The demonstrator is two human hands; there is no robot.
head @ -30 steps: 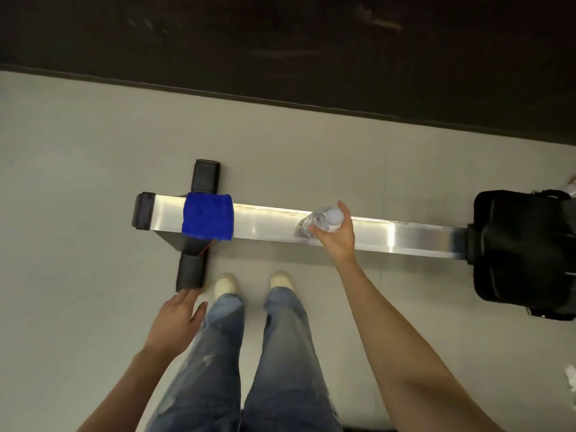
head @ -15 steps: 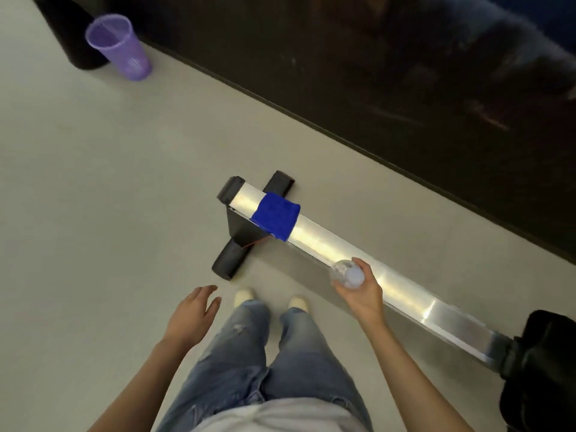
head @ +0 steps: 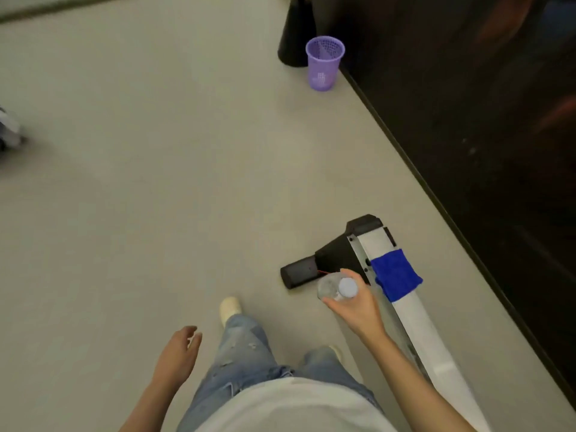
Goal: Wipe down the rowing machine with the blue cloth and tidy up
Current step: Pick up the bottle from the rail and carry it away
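Grey floor [head: 156,182] now shows a bin [head: 324,62]; right hand [head: 355,307] grips the bottle [head: 338,286], lifted off the rail [head: 414,319]; left hand [head: 177,357] hangs slack, empty; cloth [head: 396,274] stays draped on the rail; tidying likely begun.

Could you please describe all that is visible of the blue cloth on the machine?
The blue cloth is bright blue with a soft, fuzzy look. It appears folded into a rough rectangle and lies draped across the silver rail of the rowing machine, near the end with the black foot, its edges hanging over both sides. Only the rail touches it; the right hand, holding a clear bottle, is near but apart.
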